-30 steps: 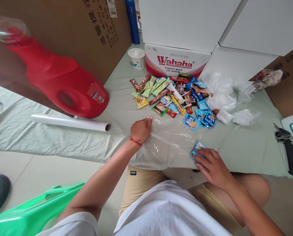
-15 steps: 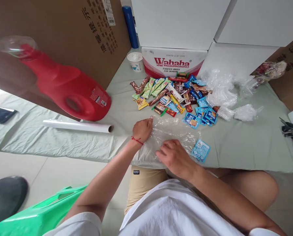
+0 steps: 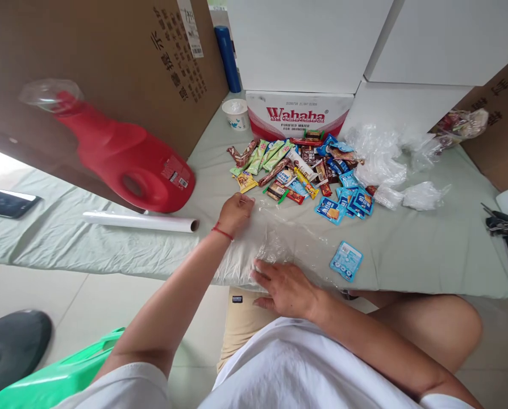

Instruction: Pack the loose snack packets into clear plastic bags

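White roll point(image 3: 143, 221), left on the desk point(image 3: 420, 250). My left hand point(image 3: 236, 215), at the clear film's point(image 3: 273, 241) far left edge, fingers drawn together; whether they grip it, I cannot tell. The film lies flat along the desk's near edge, crumpled at centre. My right hand point(image 3: 290, 289), fingers apart, touches its near part. Wrapped snacks point(image 3: 275, 162), heaped beyond. Single blue packet point(image 3: 346, 261), right of the film.
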A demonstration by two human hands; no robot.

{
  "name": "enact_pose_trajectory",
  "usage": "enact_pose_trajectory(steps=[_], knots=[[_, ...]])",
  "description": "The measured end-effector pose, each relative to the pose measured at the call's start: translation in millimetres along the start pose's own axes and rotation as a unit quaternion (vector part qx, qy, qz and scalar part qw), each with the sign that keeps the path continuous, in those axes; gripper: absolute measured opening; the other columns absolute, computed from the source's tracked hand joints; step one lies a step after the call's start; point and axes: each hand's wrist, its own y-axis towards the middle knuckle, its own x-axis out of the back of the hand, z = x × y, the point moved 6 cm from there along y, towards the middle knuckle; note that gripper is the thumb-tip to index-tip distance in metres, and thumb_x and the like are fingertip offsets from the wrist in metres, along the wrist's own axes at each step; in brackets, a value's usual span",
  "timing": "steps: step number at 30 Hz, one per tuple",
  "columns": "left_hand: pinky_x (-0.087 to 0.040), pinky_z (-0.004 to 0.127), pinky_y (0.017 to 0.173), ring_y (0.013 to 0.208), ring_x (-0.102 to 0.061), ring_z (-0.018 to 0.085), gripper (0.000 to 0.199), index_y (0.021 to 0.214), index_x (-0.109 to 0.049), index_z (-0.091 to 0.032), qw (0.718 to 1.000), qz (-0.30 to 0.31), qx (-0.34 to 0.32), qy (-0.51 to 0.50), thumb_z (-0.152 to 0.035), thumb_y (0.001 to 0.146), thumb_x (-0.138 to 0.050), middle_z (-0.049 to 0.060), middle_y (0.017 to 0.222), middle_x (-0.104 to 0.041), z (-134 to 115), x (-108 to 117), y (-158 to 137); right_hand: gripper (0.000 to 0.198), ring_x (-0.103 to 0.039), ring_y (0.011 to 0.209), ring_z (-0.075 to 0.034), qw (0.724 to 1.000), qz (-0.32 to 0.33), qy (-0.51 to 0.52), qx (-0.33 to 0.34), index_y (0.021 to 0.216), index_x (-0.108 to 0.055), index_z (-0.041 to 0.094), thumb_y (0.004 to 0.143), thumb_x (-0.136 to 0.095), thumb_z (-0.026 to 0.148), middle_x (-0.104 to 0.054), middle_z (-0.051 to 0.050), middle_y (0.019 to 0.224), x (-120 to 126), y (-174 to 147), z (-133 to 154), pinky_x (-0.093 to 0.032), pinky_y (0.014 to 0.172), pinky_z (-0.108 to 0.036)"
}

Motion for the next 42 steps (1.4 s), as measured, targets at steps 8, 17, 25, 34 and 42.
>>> enact_pose_trajectory(steps=[8, 17, 25, 34, 42], knots=[[-0.050, 0.040, 0.092, 0.112, -0.063, 0.032, 0.047, 0.114, -0.061, -0.018, 0.985, -0.051, -0.085, 0.142, -0.053, 0.084, -0.071, 0.016, 0.120, -0.065, -1, -25, -102, 0.050, -0.070, 0.102, -0.031, 0.999, -0.006, 0.016, -0.032, 0.132, -0.066, 0.021, 0.095, -0.068, 0.054, -0.070, -0.013, 0.129, 4, 9, -3, -0.058, 0.084, -0.045], [-0.031, 0.032, 0.065, 0.075, -0.064, 0.024, 0.032, 0.089, -0.059, -0.023, 0.980, -0.059, 0.009, 0.187, -0.038, 0.106, -0.036, 0.006, 0.077, -0.069, 11, -24, -86, 0.063, -0.067, 0.118, -0.030, 0.992, -0.116, 0.052, -0.001, 0.153, -0.049, 0.014, 0.103, -0.057, 0.051, -0.045, -0.020, 0.161, 1, -11, -17, -0.057, 0.095, -0.044], [-0.045, 0.039, 0.079, 0.099, -0.063, 0.031, 0.023, 0.110, -0.066, -0.019, 0.960, -0.168, -0.019, 0.222, -0.030, 0.092, -0.057, 0.015, 0.109, -0.069, 25, 1, -96, 0.062, -0.068, 0.115, -0.029, 0.991, -0.124, 0.051, 0.019, 0.149, -0.056, 0.021, 0.102, -0.052, 0.062, -0.043, -0.016, 0.164, -4, -18, -26, -0.056, 0.091, -0.044], [-0.049, 0.041, 0.095, 0.107, -0.064, 0.028, 0.021, 0.092, -0.074, -0.020, 0.873, 0.135, -0.363, 0.296, -0.014, 0.089, -0.054, 0.012, 0.102, -0.072, -67, -71, -110, 0.050, -0.067, 0.109, -0.030, 0.999, -0.044, 0.026, -0.002, 0.125, -0.070, 0.021, 0.099, -0.058, 0.063, -0.073, -0.011, 0.116, -5, -13, -20, -0.052, 0.089, -0.043], [-0.039, 0.053, 0.119, 0.146, -0.048, 0.033, 0.046, 0.142, -0.061, -0.018, 0.917, 0.054, -0.264, 0.294, -0.037, 0.105, -0.042, 0.017, 0.156, -0.054, -64, -100, -56, 0.062, -0.061, 0.114, -0.030, 0.998, -0.066, 0.006, 0.007, 0.148, -0.054, 0.019, 0.101, -0.054, 0.059, -0.049, -0.014, 0.161, -18, -31, -7, -0.050, 0.090, -0.047]])
